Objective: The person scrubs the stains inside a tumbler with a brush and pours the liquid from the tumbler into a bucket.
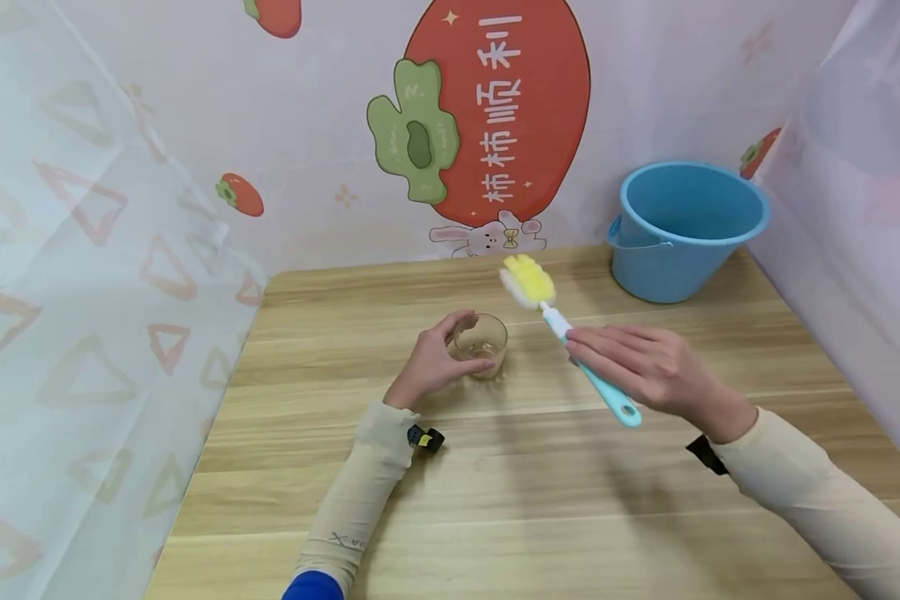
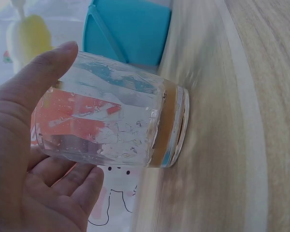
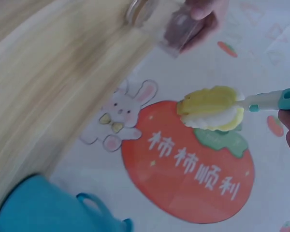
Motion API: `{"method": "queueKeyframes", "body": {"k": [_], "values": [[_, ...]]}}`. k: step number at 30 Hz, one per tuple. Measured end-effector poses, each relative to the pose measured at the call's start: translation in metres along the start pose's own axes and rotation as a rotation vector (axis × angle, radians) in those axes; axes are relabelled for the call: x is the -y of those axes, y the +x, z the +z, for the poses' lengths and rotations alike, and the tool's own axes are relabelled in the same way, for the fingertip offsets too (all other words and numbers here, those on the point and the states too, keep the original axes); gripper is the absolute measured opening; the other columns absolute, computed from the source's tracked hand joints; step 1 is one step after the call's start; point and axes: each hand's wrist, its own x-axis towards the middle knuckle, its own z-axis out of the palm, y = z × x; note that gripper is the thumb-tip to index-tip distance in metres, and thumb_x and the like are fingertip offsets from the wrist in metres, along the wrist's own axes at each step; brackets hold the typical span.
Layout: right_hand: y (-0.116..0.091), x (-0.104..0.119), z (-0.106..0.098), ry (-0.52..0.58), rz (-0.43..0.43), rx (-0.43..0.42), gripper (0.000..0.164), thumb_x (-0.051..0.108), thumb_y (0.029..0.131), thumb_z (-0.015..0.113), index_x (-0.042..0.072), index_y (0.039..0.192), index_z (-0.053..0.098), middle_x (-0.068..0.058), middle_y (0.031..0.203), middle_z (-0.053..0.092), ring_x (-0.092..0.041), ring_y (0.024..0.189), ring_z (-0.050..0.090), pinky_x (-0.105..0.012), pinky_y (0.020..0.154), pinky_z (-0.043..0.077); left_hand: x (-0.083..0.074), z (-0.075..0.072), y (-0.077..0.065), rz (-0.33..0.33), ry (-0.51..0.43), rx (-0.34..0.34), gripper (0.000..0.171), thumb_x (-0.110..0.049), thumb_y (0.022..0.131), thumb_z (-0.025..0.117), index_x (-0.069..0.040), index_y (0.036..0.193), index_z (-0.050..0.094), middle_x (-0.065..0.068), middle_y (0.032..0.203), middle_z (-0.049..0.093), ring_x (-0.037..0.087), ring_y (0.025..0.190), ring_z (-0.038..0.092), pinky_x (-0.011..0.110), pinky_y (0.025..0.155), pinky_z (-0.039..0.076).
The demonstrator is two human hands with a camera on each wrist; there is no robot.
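A clear drinking glass (image 2: 111, 111) stands upright on the wooden table, with water drops on its wall and a little liquid at its base. My left hand (image 1: 437, 360) grips it, thumb on one side and fingers on the other. Above the table, to the right of the glass, my right hand (image 1: 648, 371) holds a bottle brush by its turquoise handle (image 1: 607, 390). The yellow and white sponge head (image 1: 528, 282) points up and away to the left, apart from the glass. In the right wrist view the sponge head (image 3: 210, 107) also shows clear of the glass (image 3: 165, 24).
A blue bucket (image 1: 667, 267) with its handle hanging down stands at the back right of the wooden table (image 1: 495, 500). Behind the table hangs a white sheet (image 1: 315, 125) printed with a large red persimmon and a rabbit. Similar sheets hang at both sides.
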Motion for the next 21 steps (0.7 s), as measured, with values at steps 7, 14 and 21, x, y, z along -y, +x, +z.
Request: {"method": "queueKeyframes", "body": {"k": [7,14,21], "values": [[-0.030,-0.026,0.021,-0.011,0.080,0.174,0.038,0.011,0.114,0.040,-0.002,0.128,0.073,-0.017,0.119,0.079,-0.029,0.096,0.080,-0.046,0.077,0.065,-0.001,0.000,-0.002,0.001,0.008,0.002,0.098,-0.044,0.080,0.093,-0.009,0.158,0.046,0.008,0.155,0.059,0.023,0.149,0.051,0.043,0.126,0.039],[-0.054,-0.047,0.055,0.038,0.118,0.247,0.038,-0.004,0.092,0.073,-0.003,0.129,0.072,-0.019,0.118,0.079,-0.031,0.098,0.080,-0.049,0.079,0.065,0.000,0.001,-0.002,0.010,-0.002,0.000,0.096,-0.044,0.080,0.093,-0.010,0.157,0.047,0.014,0.155,0.059,0.025,0.149,0.052,0.044,0.126,0.039],[-0.065,-0.056,0.079,0.008,0.090,0.310,0.057,-0.012,0.071,0.086,-0.003,0.126,0.073,-0.017,0.113,0.080,-0.028,0.097,0.080,-0.046,0.078,0.066,-0.001,0.000,-0.002,0.009,0.001,-0.002,0.095,-0.042,0.080,0.093,-0.009,0.157,0.047,0.014,0.154,0.059,0.027,0.148,0.052,0.046,0.126,0.039]]}}
